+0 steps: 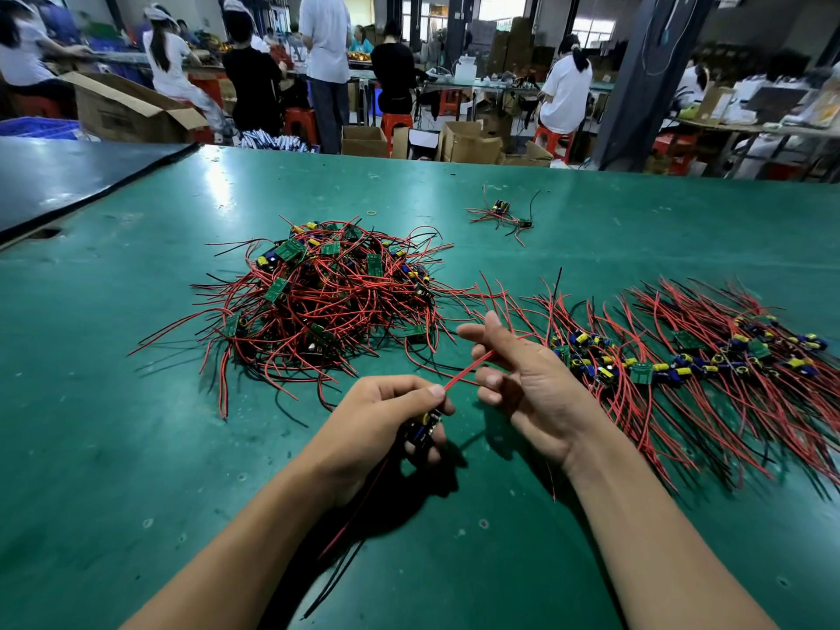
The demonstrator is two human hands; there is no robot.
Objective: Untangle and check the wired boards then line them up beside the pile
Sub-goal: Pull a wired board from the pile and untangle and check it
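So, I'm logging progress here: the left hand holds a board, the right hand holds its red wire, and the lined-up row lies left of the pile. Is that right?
Not quite. The head view shows the lined-up row lying right of the pile, not left. The rest holds: the left hand holds a board and the right hand holds its red wire.

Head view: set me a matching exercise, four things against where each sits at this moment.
Things
1. tangled pile of wired boards
2. lined-up row of wired boards
3. single wired board
4. red wire

Places
A. gripped in the left hand
B. right of both hands
C. running between fingers of the right hand
D. table centre, left of the row

Pairs: 1-D, 2-B, 3-A, 4-C
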